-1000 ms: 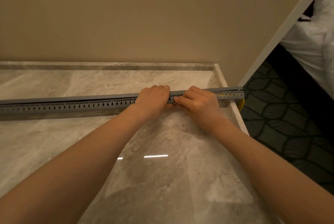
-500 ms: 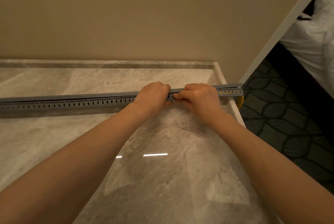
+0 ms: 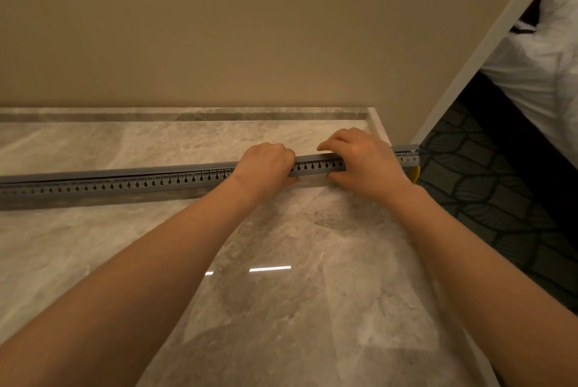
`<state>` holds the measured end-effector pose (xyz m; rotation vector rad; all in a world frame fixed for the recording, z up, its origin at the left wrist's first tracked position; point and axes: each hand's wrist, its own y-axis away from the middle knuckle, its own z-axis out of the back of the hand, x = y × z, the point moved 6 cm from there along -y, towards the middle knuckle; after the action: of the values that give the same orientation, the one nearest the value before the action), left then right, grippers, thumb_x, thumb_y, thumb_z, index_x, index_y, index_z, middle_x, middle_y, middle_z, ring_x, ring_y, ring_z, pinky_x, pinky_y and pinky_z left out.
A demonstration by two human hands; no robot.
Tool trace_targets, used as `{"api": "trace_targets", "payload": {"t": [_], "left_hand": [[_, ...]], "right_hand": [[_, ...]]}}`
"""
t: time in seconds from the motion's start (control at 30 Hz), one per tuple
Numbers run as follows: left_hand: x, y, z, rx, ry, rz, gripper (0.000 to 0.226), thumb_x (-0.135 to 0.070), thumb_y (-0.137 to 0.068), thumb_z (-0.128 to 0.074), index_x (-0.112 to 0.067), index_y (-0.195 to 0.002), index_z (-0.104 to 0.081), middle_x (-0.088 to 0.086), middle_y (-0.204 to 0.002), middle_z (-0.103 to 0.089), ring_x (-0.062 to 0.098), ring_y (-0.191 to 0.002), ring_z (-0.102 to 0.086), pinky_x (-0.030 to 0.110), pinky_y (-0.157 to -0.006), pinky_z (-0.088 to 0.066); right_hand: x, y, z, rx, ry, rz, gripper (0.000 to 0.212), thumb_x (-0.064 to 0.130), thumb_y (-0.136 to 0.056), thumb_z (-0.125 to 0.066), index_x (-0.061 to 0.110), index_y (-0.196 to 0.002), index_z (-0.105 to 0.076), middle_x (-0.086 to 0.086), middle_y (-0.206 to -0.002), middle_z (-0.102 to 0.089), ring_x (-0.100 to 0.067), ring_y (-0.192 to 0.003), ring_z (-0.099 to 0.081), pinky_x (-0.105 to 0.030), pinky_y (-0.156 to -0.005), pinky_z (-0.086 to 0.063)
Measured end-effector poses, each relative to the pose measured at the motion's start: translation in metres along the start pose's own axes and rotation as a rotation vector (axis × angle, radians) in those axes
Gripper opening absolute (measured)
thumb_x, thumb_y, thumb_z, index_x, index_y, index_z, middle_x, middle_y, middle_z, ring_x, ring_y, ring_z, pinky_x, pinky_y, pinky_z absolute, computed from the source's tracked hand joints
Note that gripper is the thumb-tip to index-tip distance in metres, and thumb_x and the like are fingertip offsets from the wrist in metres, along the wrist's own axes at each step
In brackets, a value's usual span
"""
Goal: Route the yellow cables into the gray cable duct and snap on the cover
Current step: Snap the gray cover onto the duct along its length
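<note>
So I see both hands on the gray cable duct, which lies long across the marble counter, its right end jutting past the counter edge. Left hand is curled over the duct from above, fingers folded down on the far side, thumb at the near wall — clamped on it. Right hand sits just beside, a short stretch of slotted wall showing between them; its fingers drape over the cover on top, thumb tucked at the lower near edge, pinching the duct. Yellow cable — only a bit peeks out below the duct's right end, rest hidden. Beige wall behind, patterned carpet at right.
</note>
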<state>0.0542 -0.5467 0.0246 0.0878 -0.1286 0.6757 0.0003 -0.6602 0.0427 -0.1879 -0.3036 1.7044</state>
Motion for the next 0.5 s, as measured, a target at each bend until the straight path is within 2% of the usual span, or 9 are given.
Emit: {"api": "trace_targets", "payload": {"t": [0.07,0.2,0.37,0.5], "left_hand": [[-0.0006,0.0006,0.0001,0.005,-0.003,-0.002,0.034,-0.038,-0.096,-0.047,-0.007,-0.108,-0.054,0.011,-0.104,-0.06,0.027,-0.093,-0.058,0.031,-0.066,-0.035],[-0.0018,0.001,0.0005,0.0,-0.014,-0.01,0.035,-0.038,-0.096,-0.046,-0.007,-0.109,-0.054,0.011,-0.105,-0.061,0.027,-0.095,-0.058,0.03,-0.066,-0.034],[-0.0015,0.0017,-0.0003,-0.009,-0.008,-0.009,0.034,-0.038,-0.096,-0.046,-0.007,-0.108,-0.054,0.01,-0.104,-0.061,0.027,-0.094,-0.058,0.03,-0.066,-0.034],[0.0041,0.0046,-0.0025,-0.019,0.105,0.02,0.035,-0.04,-0.094,-0.051,-0.008,-0.107,-0.052,0.009,-0.103,-0.059,0.026,-0.091,-0.056,0.03,-0.065,-0.035]], "right_hand": [[-0.0069,0.0001,0.0006,0.069,0.035,-0.045,0.035,0.026,-0.075,-0.074,0.017,-0.108,-0.066,-0.004,-0.098,-0.064,-0.024,-0.092,-0.055,-0.03,-0.067,-0.039],[-0.0055,-0.002,0.0036,0.075,0.06,-0.037,0.029,0.03,-0.077,-0.072,0.018,-0.103,-0.068,-0.003,-0.092,-0.066,-0.024,-0.089,-0.057,-0.027,-0.062,-0.032],[-0.005,-0.0071,0.0058,0.11,0.105,-0.035,0.029,0.036,-0.079,-0.07,0.023,-0.105,-0.069,0.002,-0.092,-0.068,-0.021,-0.086,-0.059,-0.026,-0.062,-0.029],[-0.0048,-0.0076,0.0074,0.117,0.102,-0.044,0.03,0.038,-0.079,-0.069,0.026,-0.106,-0.068,0.003,-0.092,-0.068,-0.021,-0.086,-0.06,-0.026,-0.063,-0.027]]}}
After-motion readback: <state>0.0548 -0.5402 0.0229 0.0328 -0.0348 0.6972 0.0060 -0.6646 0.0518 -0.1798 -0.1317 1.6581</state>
